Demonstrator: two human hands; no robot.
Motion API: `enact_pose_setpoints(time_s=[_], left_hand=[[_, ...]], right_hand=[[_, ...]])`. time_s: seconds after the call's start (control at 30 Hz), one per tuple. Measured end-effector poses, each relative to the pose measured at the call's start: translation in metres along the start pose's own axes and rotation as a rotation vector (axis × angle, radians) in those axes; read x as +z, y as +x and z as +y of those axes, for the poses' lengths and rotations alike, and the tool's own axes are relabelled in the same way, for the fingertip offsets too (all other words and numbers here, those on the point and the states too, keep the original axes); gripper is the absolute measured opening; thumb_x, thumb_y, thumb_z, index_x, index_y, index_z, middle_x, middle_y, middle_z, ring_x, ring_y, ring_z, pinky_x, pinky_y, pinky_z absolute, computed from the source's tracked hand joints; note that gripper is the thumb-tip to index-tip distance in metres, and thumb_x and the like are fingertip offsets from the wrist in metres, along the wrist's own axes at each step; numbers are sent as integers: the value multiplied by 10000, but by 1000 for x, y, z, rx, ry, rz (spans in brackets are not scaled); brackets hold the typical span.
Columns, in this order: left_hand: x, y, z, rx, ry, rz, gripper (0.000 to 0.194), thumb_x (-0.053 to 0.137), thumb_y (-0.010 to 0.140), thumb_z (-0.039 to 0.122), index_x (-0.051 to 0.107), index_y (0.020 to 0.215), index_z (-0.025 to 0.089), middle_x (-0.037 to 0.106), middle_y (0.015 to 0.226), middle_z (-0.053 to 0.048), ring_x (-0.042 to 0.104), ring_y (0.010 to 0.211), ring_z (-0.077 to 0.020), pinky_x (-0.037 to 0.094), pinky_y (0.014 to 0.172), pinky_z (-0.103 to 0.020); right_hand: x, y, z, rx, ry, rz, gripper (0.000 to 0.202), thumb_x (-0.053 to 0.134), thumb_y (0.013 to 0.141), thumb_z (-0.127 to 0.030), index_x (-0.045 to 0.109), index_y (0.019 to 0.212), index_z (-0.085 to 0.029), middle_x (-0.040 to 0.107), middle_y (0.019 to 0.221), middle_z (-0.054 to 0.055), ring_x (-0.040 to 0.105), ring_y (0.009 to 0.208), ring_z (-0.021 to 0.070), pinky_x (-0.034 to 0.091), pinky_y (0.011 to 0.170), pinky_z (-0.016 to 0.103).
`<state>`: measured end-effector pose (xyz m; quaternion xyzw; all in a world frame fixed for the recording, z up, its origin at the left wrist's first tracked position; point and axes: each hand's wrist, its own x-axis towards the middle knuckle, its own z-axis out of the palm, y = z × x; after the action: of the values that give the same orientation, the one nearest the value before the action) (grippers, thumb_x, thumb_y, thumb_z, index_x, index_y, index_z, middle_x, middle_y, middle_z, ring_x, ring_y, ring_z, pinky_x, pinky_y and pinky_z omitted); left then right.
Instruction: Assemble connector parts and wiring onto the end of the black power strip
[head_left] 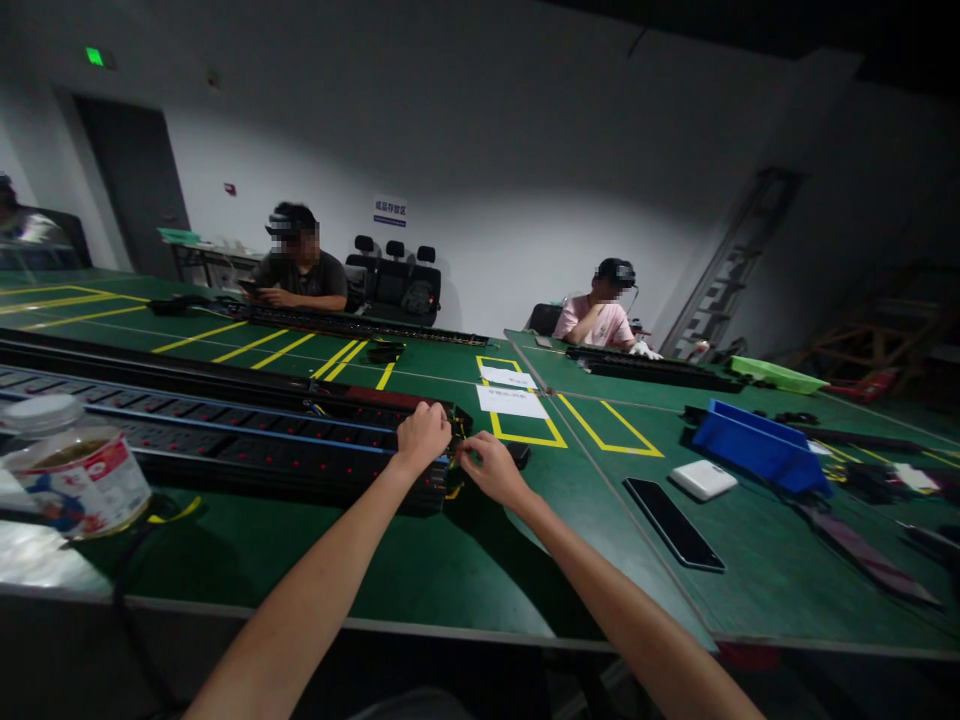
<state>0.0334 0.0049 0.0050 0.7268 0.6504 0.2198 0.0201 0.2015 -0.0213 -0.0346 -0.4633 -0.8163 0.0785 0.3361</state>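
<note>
Long black power strips with rows of red-dotted sockets lie side by side on the green table, running off to the left. My left hand is closed at their right end, with its fingers curled down over the end of a strip. Just right of it, my right hand pinches at the same end, thumb and fingertips together. Thin yellowish wires show at the strip ends below the hands. What lies between the right fingertips is too small to make out.
A plastic jar stands at the left front. To the right lie a phone, a white case and a blue bin. Paper labels lie ahead. Two people sit across the table; another is far left.
</note>
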Motion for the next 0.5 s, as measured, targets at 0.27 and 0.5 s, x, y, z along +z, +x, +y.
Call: enact_pose_setpoints(time_s=[0.27,0.5], left_hand=[[-4,-2,1,-33,-28,13,257,425,958,275,649,1076,231,615,1146,-99,683,956,-230,523,837,-338],[-1,-1,1,-27,-44,17,262,421,965,286,651,1078,234,609,1138,-99,681,955,-237,521,842,-354]], right_hand=[[-3,30,-15,53,-373,-169,89,682,833,-233,740,827,-167,679,902,133,616,892,263,435,734,312],[5,23,-10,39,-375,-140,112,628,896,-236,726,875,-185,666,950,111,602,938,240,420,750,298]])
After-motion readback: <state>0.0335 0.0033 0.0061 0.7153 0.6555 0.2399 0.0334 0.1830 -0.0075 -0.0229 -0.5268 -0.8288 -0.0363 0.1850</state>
